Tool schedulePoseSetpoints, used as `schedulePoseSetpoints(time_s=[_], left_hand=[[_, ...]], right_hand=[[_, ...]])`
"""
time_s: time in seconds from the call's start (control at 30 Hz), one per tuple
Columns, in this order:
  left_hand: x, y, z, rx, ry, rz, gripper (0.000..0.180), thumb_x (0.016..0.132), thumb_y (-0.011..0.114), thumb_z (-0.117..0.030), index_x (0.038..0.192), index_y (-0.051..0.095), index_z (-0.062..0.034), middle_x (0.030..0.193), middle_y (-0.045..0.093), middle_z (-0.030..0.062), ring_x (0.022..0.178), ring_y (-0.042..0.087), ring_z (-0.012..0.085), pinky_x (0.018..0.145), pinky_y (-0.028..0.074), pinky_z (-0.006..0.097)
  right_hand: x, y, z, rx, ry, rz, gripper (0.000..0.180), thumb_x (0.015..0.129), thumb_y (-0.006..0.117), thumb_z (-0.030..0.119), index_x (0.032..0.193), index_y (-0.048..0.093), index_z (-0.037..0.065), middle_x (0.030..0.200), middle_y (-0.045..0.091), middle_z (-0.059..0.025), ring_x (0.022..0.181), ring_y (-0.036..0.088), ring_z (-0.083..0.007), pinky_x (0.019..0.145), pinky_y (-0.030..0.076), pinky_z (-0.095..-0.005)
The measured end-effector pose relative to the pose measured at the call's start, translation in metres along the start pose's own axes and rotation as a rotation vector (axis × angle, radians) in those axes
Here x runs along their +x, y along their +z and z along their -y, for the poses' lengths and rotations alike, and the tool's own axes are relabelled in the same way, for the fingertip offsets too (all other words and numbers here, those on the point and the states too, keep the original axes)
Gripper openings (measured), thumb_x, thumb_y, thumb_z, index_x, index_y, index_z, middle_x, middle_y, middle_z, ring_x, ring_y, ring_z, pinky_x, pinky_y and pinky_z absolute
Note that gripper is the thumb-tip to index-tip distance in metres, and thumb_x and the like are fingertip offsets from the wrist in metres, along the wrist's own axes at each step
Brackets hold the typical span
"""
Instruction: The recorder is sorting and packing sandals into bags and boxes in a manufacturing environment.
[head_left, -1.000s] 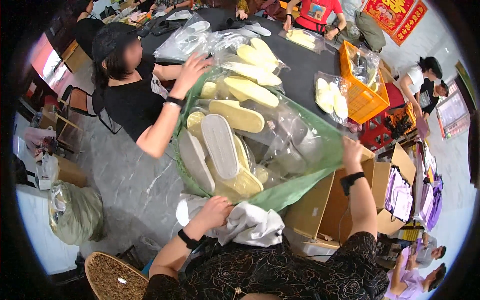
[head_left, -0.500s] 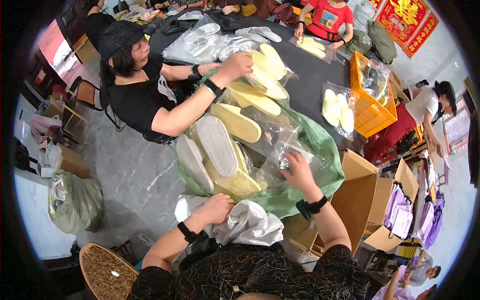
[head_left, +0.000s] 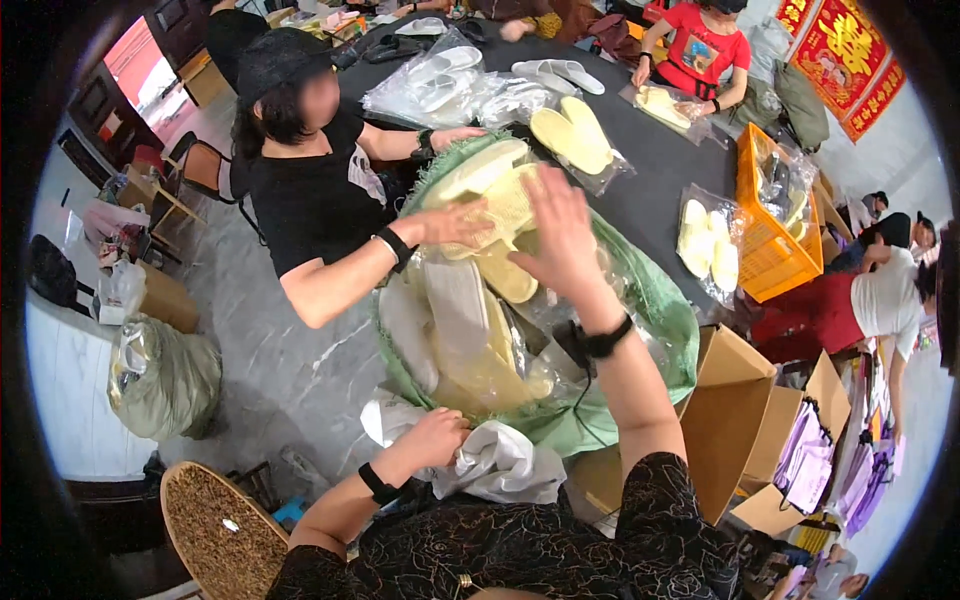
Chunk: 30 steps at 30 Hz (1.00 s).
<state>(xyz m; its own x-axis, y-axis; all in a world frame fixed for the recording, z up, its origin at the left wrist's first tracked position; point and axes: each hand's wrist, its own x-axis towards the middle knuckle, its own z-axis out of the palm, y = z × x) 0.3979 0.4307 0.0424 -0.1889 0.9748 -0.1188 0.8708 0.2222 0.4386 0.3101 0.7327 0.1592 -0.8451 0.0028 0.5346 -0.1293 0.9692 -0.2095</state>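
Note:
A green woven sack full of slippers in clear bags gapes before me. Inside it are yellow slippers and pale grey slippers. My right hand is raised over the sack's far part, fingers spread and holding nothing, beside the yellow slippers. At the sack's near edge, my left hand is closed on a white plastic sack that lies against my front. A co-worker's hand rests on the yellow slippers at the far left, and their other hand is at the sack's far rim.
On the dark table lie bagged yellow slippers, more bagged slippers and white ones. An orange crate stands at its right edge. Open cardboard boxes are close on my right. A person in red works across the table.
My right hand has moved up and away from me over the sack. The co-worker's hand has come down onto the slippers. A yellow pair now lies apart on the table. My view has shifted.

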Motion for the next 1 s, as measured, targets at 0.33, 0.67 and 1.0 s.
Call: schedulePoseSetpoints(time_s=[0.33, 0.67, 1.0], left_hand=[[-0.004, 0.002, -0.006, 0.104, 0.026, -0.028, 0.02, 0.063, 0.061, -0.013, 0.081, 0.066, -0.0065, 0.088, 0.061, 0.0044, 0.091, 0.056, 0.0214, 0.081, 0.044, 0.033], [-0.027, 0.021, -0.003, -0.044, -0.059, -0.012, 0.021, 0.07, 0.059, -0.013, 0.087, 0.068, -0.0037, 0.107, 0.063, 0.0091, 0.1, 0.054, 0.0244, 0.088, 0.042, 0.036], [-0.067, 0.01, 0.012, -0.05, 0.033, -0.109, 0.016, 0.064, 0.062, -0.012, 0.079, 0.067, -0.0057, 0.098, 0.064, 0.0055, 0.096, 0.053, 0.0237, 0.085, 0.041, 0.035]], right_hand=[[-0.021, 0.169, -0.043, -0.209, 0.189, 0.508, 0.126, 0.049, 0.079, 0.064, 0.143, 0.023, 0.001, 0.143, 0.029, -0.0261, 0.124, 0.046, -0.0347, 0.098, 0.042, -0.0393], [-0.121, 0.105, -0.055, 0.106, 0.401, 0.517, 0.101, 0.065, 0.077, 0.052, 0.141, 0.031, 0.005, 0.149, 0.026, -0.0182, 0.127, 0.043, -0.0344, 0.098, 0.042, -0.0414], [-0.226, 0.044, 0.133, 0.61, 0.131, 0.587, 0.06, 0.082, 0.065, 0.039, 0.134, 0.048, 0.015, 0.14, 0.041, -0.0159, 0.125, 0.042, -0.0361, 0.103, 0.034, -0.0446]])
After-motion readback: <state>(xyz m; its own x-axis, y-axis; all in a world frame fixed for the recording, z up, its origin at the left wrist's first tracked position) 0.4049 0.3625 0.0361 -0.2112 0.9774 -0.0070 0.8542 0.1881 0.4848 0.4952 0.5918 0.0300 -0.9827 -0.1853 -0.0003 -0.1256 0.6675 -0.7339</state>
